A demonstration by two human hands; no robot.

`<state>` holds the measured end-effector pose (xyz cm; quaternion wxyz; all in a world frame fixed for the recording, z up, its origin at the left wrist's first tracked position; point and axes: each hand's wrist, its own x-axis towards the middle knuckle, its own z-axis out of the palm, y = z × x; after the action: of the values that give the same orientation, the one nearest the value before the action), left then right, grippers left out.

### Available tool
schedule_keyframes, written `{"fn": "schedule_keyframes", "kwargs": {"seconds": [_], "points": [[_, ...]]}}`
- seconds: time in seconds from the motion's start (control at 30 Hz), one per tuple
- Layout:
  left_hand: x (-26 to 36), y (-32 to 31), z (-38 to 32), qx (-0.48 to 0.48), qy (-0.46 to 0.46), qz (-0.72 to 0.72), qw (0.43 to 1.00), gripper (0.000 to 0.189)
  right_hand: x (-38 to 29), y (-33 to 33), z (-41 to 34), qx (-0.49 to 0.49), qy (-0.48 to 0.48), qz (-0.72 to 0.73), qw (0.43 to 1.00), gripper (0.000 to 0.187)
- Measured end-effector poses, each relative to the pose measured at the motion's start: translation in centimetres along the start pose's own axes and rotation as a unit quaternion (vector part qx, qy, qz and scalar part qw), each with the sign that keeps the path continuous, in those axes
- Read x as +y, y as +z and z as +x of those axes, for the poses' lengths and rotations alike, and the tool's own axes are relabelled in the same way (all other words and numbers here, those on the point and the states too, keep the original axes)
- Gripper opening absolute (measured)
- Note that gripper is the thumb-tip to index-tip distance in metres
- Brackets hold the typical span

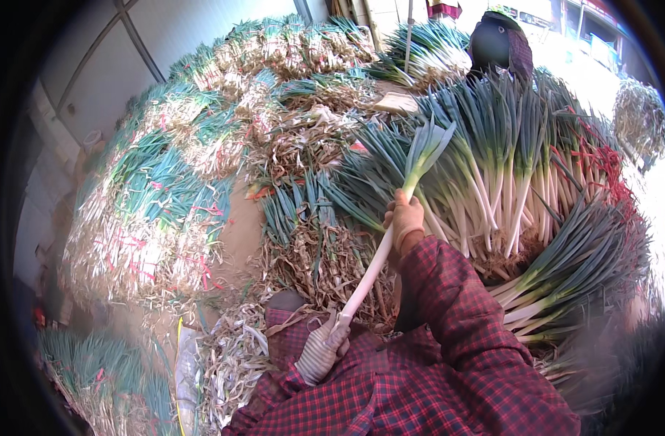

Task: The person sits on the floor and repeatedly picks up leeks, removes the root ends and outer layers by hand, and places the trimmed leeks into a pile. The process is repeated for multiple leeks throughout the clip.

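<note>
One long green onion (369, 275) slants across my lap, its white shank low and its green leaves up and away from me. My left hand (322, 349), in a pale ribbed glove, is closed around its root end, so the roots are hidden. Higher up, just under the leaves, my right hand (406, 218) grips the same stalk in a tan glove. Beyond my right hand stand upright green onions (493, 185) with clean white shanks. Beneath the stalk lies a heap of green onions with dry brown husks (324, 256).
Bundles tied with red strips (141, 240) cover the floor at left. Red ties (605, 169) hang on the pile at right, above leaning green onions (561, 272). Peeled husks (237, 365) lie beside my left knee. Another person (499, 46) is behind the upright pile.
</note>
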<state>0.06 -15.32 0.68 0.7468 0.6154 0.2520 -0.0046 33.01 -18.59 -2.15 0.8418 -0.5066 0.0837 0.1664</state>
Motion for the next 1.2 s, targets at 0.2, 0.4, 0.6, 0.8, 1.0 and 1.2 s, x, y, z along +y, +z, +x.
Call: {"fn": "schedule_keyframes", "kwargs": {"seconds": [0.2,0.4,0.6,0.8,1.0,1.2], "points": [[0.6,1.7,1.5,-0.049,-0.02,0.041,0.998,0.042,-2.7,-4.9,2.7,0.027,-0.049,-0.003,0.998,0.028],[-0.7,-4.3,2.5,-0.083,0.358,0.543,0.755,0.057,-12.8,-19.3,11.6,0.123,-0.195,-0.024,0.973,0.037],[2.5,-18.2,6.4,0.24,-0.045,0.718,0.652,0.055,-24.0,-42.3,12.1,0.261,-0.259,-0.075,0.927,0.037],[-7.5,-21.6,22.9,0.106,-0.056,0.292,0.949,0.05,-12.3,-57.8,11.5,0.449,-0.167,-0.202,0.854,0.042],[-23.0,-19.2,37.0,0.071,-0.191,0.315,0.927,0.047,-0.6,-59.5,10.1,0.452,0.114,-0.361,0.807,0.06],[-29.0,-17.0,43.3,0.312,-0.362,-0.097,0.873,0.064,0.2,-49.1,9.6,0.285,0.121,-0.401,0.862,0.04]]}}
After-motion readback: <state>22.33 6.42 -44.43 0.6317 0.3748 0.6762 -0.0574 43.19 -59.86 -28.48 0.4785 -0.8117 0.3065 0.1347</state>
